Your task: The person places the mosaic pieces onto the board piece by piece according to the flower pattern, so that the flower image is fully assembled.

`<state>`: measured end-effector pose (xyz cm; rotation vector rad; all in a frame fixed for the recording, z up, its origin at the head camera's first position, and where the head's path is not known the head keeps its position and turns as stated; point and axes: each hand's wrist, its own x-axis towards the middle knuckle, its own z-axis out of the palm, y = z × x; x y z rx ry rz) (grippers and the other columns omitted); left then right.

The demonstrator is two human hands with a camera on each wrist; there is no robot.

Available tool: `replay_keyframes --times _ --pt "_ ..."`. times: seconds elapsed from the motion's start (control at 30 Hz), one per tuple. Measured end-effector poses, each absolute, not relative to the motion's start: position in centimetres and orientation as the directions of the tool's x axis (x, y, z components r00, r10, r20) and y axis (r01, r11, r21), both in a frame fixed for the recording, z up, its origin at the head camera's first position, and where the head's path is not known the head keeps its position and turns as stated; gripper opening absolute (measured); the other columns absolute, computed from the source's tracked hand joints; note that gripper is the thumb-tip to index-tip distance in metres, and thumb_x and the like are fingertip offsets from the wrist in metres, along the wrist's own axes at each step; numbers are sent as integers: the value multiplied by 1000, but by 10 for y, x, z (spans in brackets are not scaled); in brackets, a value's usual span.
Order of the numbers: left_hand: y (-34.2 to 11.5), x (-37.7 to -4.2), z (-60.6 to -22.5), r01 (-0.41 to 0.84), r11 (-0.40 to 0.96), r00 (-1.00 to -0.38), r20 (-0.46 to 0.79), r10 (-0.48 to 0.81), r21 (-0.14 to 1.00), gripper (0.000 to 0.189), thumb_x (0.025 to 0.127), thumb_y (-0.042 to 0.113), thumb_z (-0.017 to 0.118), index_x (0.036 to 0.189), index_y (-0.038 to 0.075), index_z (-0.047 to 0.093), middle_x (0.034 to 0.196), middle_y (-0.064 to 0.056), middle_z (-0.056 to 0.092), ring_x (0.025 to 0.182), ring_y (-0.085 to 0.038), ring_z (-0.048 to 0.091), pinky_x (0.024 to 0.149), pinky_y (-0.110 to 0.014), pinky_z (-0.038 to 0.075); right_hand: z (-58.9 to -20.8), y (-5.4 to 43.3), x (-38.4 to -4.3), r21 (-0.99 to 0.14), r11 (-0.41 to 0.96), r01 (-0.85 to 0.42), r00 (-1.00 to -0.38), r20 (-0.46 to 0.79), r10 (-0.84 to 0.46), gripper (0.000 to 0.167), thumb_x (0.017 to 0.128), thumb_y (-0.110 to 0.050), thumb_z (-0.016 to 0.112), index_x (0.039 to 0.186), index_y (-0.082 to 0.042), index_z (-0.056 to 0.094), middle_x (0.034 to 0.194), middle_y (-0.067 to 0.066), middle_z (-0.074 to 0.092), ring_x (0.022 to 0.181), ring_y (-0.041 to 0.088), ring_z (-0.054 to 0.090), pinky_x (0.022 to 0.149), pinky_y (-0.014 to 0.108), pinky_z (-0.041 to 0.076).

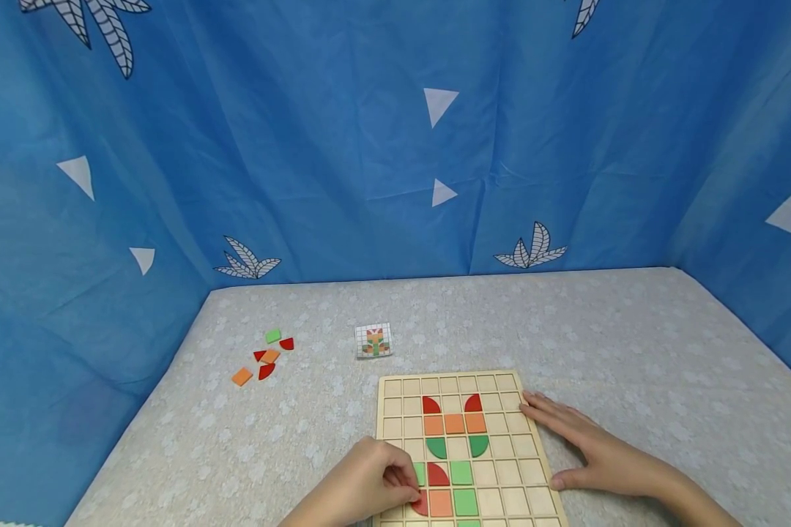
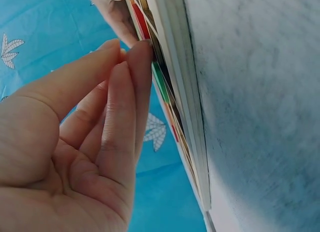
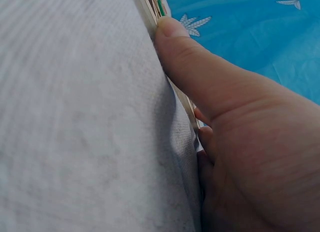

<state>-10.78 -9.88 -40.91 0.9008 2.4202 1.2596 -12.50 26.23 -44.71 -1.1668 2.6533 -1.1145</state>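
Observation:
A wooden grid board [image 1: 521, 468] lies at the front of the table with coloured tiles in its cells. At its left part, my left hand [image 1: 372, 479] has thumb and fingertips together on a red quarter-circle tile [image 1: 421, 505], pinching it at a cell; the fingers hide part of it. In the left wrist view, the curled fingers of the left hand [image 2: 95, 127] meet close to the board's face. Along the board's right edge, my right hand [image 1: 589, 450] rests with fingers extended, its thumb [image 3: 185, 54] touching the side.
Several loose red, orange and green tiles lie at the table's left, among them an orange square [image 1: 242, 376] and a light green square [image 1: 273, 336]. A small pattern card [image 1: 373, 341] lies behind the board. A blue curtain [image 1: 369, 146] encloses the table.

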Motion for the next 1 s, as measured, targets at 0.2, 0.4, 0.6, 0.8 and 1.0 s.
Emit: replay_keyframes --times 0.2,0.4,0.6,0.8,1.0 --pt "-102 -109 -405 368 403 -777 40 628 838 13 76 6 77 69 14 69 61 19 57 55 6 52 52 -17 48 -446 262 -124 -625 456 -634 -713 244 -657 85 77 -31 75 146 -8 31 150 16 22 137 8 12 94 9 8" --pt "-114 -119 -397 361 366 -783 66 619 857 11 78 4 75 72 12 70 65 14 60 57 1 56 53 -21 49 -446 262 -125 -619 460 -637 -715 249 -654 86 77 -32 76 146 -8 31 150 15 22 137 11 13 94 9 7" --pt "-144 -143 -393 267 348 -864 62 500 899 6 84 11 71 84 5 71 77 2 66 69 -20 64 60 -27 52 -445 262 -125 -621 457 -636 -713 248 -656 86 77 -32 75 146 -8 31 151 16 22 137 12 13 94 9 7" --pt "-182 -164 -392 153 371 -942 21 336 916 19 88 16 67 96 -1 69 91 -7 68 86 -30 64 72 -35 52 -445 262 -124 -622 468 -628 -720 237 -652 87 77 -31 76 147 -9 30 151 15 21 137 13 13 94 8 7" --pt "-222 -176 -391 139 402 -987 92 134 905 23 89 15 65 103 -3 67 98 -12 66 92 -26 63 79 -33 50 -443 262 -124 -611 470 -637 -716 241 -655 87 76 -32 76 147 -9 30 151 15 21 137 15 14 94 8 7"
